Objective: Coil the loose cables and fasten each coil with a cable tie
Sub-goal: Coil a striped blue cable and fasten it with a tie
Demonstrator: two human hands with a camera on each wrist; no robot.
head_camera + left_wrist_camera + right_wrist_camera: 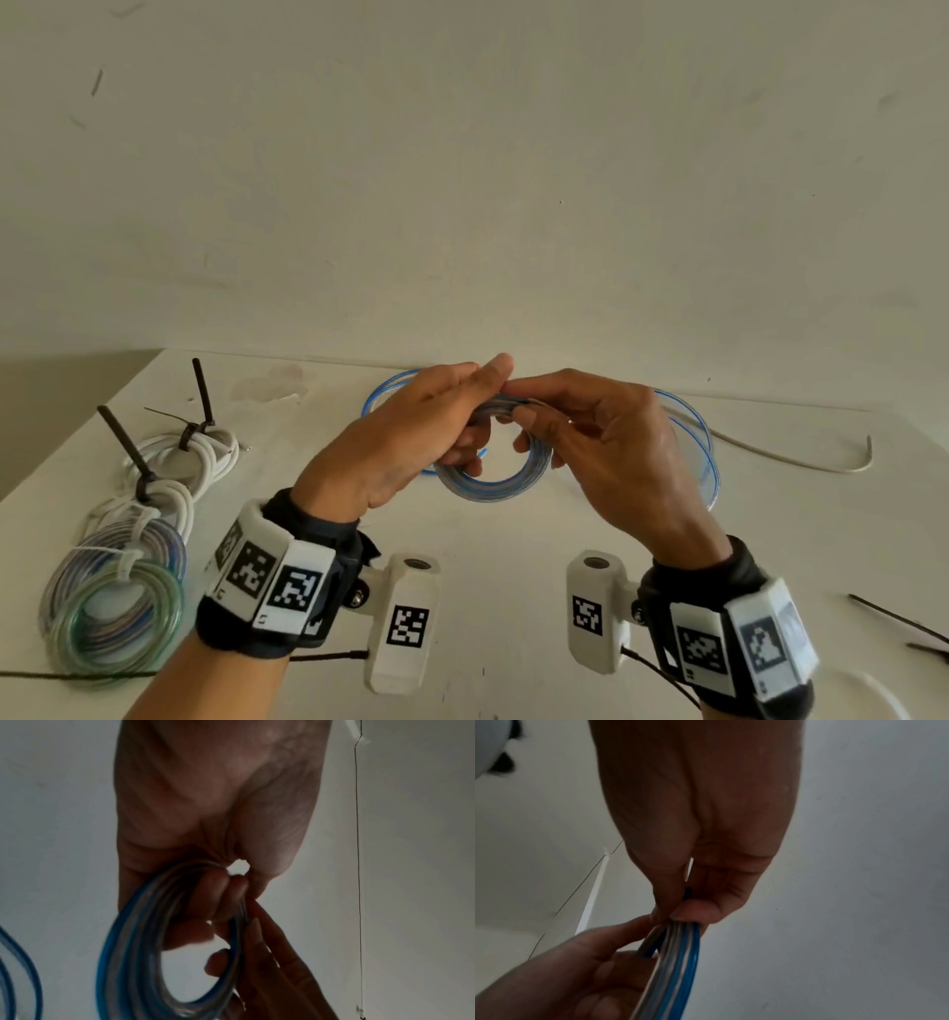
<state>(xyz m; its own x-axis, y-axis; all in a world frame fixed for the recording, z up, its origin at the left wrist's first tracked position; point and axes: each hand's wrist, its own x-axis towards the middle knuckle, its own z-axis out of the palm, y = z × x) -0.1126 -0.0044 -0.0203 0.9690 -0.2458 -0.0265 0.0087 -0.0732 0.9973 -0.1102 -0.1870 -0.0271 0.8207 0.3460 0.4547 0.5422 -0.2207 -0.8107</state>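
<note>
A coil of clear cable with a blue stripe (493, 485) (144, 943) (672, 959) hangs above the white table (513, 555), held at its top by both hands. My left hand (411, 437) grips the coil with fingers curled through it and thumb on top. My right hand (590, 426) pinches the same top stretch between thumb and fingertips (687, 912). Loose loops of the same blue cable (693, 437) trail on the table behind the hands.
At the left lie tied coils: white ones with black ties (195, 447), a bluish one (128, 555), a green one (118, 622). A loose white cable (801, 457) lies at back right. Black cable ties (893, 616) lie at the right edge.
</note>
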